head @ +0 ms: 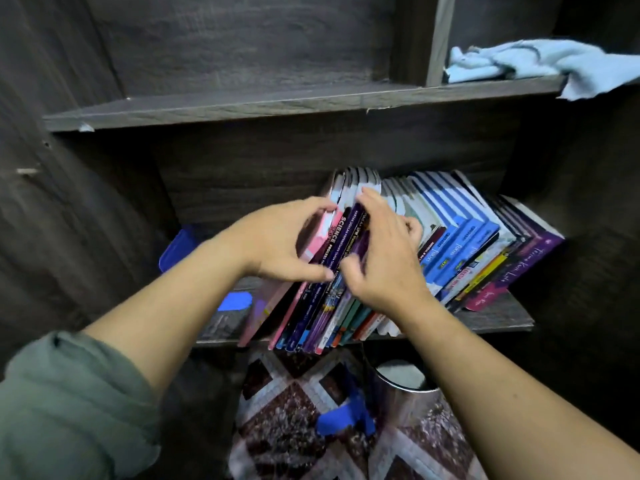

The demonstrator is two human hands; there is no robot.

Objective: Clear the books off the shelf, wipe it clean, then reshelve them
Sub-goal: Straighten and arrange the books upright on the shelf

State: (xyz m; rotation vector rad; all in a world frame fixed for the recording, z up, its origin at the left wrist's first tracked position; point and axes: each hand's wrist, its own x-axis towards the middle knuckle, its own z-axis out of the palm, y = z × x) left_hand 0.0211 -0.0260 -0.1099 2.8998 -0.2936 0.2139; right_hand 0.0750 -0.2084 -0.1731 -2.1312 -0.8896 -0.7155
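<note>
The books (464, 244) stand on the lower shelf (502, 315), in a row that leans to the left, and their bottom ends come out a little over the front edge of the board. To the left of the row the board is free up to the side wall. Above the row there is open space up to the upper shelf (242, 107).

My left hand (284, 240) grips the left end of the row: the fingers curl over the top of a pink book (317, 242) and the thumb presses on the spines lower down. My right hand (384, 265) grips the same bundle from the other side, fingers over the top edges and thumb on a purple spine (341, 233). Between my hands I hold several thin books together; how many I cannot count, because the hands cover them and the picture is blurred there.

Behind my left forearm is a blue thing (178, 247), maybe a plastic lid, mostly hidden. A piece of blue tape (237, 301) sits on the board near the books.

On the upper shelf, right of a divider (438, 39), lies a light blue cloth (512, 62); one corner hangs over the edge. Below the shelf I see a patterned carpet (287, 417) and a round container (401, 382), cut off by my right arm. My green sleeve (69, 403) fills the lower left corner.
</note>
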